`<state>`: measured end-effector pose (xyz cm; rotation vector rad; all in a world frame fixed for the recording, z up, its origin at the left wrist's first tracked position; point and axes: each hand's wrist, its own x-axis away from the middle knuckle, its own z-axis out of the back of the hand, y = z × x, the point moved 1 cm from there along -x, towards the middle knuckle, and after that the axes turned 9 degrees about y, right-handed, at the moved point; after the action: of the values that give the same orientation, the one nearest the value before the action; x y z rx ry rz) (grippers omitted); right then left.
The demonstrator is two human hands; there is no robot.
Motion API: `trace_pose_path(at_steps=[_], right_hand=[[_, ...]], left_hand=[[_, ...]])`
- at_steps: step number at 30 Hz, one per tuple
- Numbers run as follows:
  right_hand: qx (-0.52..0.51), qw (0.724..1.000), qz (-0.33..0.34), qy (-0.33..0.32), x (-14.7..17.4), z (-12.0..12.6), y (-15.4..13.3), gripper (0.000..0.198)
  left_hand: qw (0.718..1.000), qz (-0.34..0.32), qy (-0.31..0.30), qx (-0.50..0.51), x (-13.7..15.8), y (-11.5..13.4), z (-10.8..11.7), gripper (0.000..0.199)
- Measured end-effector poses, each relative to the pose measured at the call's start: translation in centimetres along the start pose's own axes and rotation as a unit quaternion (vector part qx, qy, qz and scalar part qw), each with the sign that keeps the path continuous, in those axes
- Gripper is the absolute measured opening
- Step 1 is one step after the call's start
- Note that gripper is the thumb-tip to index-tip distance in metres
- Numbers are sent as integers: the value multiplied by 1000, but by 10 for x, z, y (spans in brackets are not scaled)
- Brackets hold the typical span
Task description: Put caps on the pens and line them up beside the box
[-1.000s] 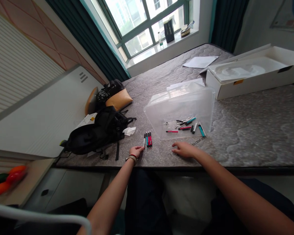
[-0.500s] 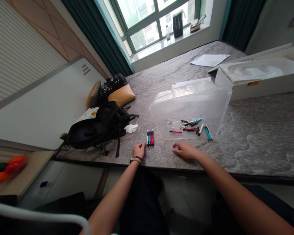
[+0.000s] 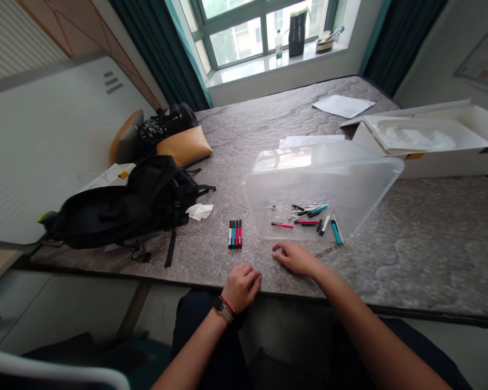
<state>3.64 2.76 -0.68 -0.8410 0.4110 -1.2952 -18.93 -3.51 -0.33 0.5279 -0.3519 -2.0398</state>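
My left hand (image 3: 243, 286) rests at the front edge of the mattress-like surface, fingers curled loosely together with nothing showing in them. Just beyond it, several click pens (image 3: 235, 235) lie side by side in a neat row, white, teal and red with black grips. To the right, my right hand (image 3: 295, 259) lies on the surface, fingers bent and thumb apart, nothing in its grasp. Behind that hand a clear plastic bin (image 3: 329, 179) lies with its open side facing me. Inside are loose pen parts: a red barrel (image 3: 308, 222), a teal barrel (image 3: 335, 232) and a white barrel (image 3: 325, 225).
On the left are a black backpack (image 3: 146, 206), a crumpled tissue (image 3: 200, 211) and a tan pouch (image 3: 185, 146). An open white box (image 3: 443, 162) stands at the right. Papers (image 3: 344, 105) lie toward the window. The quilted surface (image 3: 423, 238) ends at its front edge near me.
My left hand has drawn back from the row of pens toward the front edge. My right hand stays before the bin. The head view has shifted, and the pens keep their row.
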Motion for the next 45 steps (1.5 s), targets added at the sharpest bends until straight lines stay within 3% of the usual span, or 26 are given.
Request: trace_pose_path(at_steps=[2, 5, 8, 12, 15, 18, 23, 28, 36, 45], right_hand=[[-33, 999, 16, 15, -3, -1, -7, 32], [-147, 987, 53, 33, -9, -2, -20, 36], [-263, 962, 69, 9, -14, -2, -32, 45], [-251, 956, 152, -29, -11, -4, -42, 60], [-248, 954, 164, -32, -3, -11, -47, 42], [-255, 957, 136, -18, 5, -22, -55, 27], [-200, 964, 168, 41, 16, -35, -69, 33], [-86, 974, 202, 49, 16, -26, -67, 39], [-95, 978, 177, 64, 21, -12, -58, 44], [-72, 975, 193, 84, 26, -5, -50, 42]], left_hand=[[999, -9, -24, 42, -8, 7, 0, 26], [993, -3, -30, 112, -21, 13, 2, 52], [987, 25, -37, 152, -31, 14, -2, 68], [964, 83, -52, 247, -38, 22, -13, 73], [933, 121, -68, 331, -35, 31, -20, 81], [925, 121, -60, 354, -25, 32, -24, 83], [949, 76, -12, 304, -6, 23, -25, 77], [972, 59, 33, 224, 3, 18, -23, 67], [994, -4, 69, 87, -5, -3, -22, 51], [995, -29, 94, 24, -15, -3, -47, 61]])
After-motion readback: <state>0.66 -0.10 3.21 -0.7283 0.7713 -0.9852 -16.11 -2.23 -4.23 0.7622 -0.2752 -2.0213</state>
